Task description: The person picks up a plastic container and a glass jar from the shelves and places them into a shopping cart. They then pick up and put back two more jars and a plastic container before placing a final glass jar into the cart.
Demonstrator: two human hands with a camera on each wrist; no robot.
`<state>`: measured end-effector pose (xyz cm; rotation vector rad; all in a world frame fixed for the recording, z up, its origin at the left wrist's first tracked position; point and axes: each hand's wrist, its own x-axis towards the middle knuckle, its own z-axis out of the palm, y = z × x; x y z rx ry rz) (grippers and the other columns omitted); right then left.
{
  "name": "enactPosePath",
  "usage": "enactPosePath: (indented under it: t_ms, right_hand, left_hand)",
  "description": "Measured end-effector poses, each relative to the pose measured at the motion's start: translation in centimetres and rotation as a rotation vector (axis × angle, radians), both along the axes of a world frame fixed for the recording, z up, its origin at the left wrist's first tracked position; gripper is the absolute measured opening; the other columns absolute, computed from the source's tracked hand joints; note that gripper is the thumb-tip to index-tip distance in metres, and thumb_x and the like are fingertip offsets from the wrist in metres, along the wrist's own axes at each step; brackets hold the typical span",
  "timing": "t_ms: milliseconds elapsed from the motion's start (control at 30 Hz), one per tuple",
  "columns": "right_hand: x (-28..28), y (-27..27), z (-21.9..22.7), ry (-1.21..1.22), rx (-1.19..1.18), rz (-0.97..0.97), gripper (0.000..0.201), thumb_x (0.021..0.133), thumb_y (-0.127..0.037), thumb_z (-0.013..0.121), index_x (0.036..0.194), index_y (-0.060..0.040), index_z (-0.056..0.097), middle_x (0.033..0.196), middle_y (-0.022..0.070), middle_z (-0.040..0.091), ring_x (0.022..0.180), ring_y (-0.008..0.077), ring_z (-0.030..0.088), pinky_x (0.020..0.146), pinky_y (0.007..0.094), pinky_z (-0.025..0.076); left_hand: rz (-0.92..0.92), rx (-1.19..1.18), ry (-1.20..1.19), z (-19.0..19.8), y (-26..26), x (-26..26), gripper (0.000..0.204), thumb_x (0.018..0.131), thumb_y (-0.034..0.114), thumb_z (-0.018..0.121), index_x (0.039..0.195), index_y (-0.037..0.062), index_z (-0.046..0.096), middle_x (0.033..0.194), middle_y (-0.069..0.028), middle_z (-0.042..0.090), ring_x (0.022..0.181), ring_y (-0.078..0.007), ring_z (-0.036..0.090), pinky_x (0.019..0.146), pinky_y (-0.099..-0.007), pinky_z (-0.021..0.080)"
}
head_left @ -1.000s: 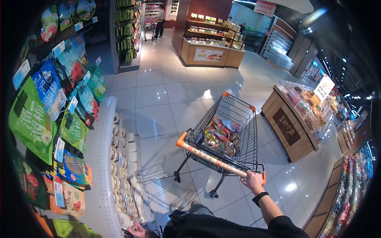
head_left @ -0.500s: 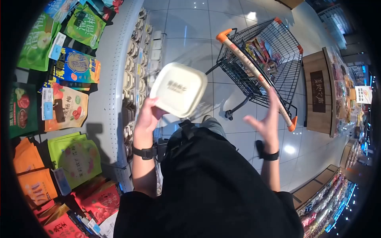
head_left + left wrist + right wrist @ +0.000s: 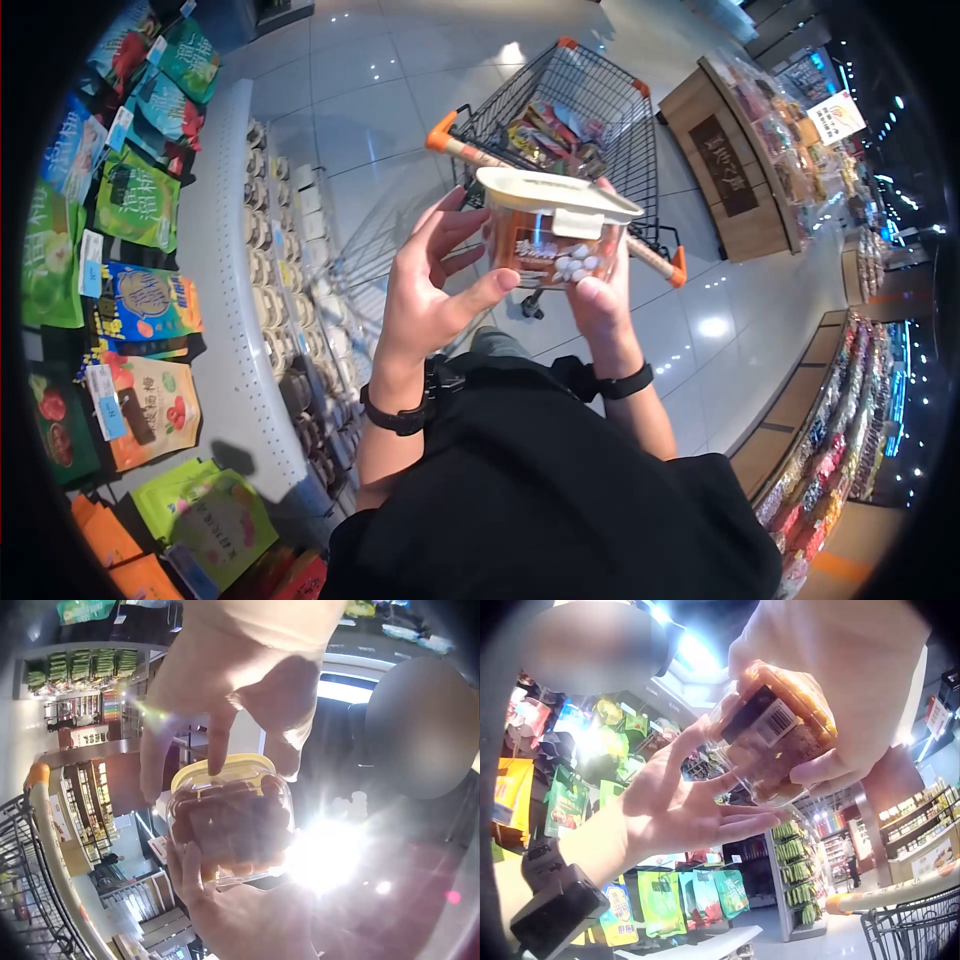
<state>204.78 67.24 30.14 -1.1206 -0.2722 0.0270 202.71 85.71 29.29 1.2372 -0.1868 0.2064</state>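
Observation:
A clear plastic tub (image 3: 535,250) with a cream lid (image 3: 555,188) is held up before the chest, its printed front towards the head camera. The right hand (image 3: 610,310) grips its right side, thumb on the front. On the left side the left hand (image 3: 425,285) has its fingers spread and its thumb tip at the tub's lower front. In the left wrist view, brownish contents show through the tub (image 3: 232,825). A barcode label marks the tub (image 3: 772,742) in the right wrist view, where the left hand (image 3: 679,814) has nearly straight fingers beside it.
A shopping cart (image 3: 640,140) with packaged goods inside stands just beyond the hands. At left are hanging snack bags (image 3: 150,300) and a shelf edge (image 3: 225,260) with rows of lidded tubs (image 3: 268,310). A wooden display stand (image 3: 725,160) stands at right.
The left hand has brought the tub from the low shelf to the chest, and it has turned from lid-facing to front-facing. The right hand has left the cart handle and taken hold of it.

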Motion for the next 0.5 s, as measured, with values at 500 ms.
enactPosePath:
  t_ms: [500]
  right_hand:
    - [-1.7,0.4,0.9,0.151,0.134,0.128,0.114,0.065,-0.044,0.078,0.151,-0.0075,0.013,0.145,0.0132,0.036,0.135,0.0272,0.038,0.111,0.0420,0.033]
  left_hand:
    - [-0.150,-0.280,-0.079,0.6,-2.2,0.2,0.119,0.058,0.034,0.093,0.144,0.0016,0.018,0.128,-0.0164,0.047,0.103,-0.0212,0.060,0.085,-0.0310,0.052]
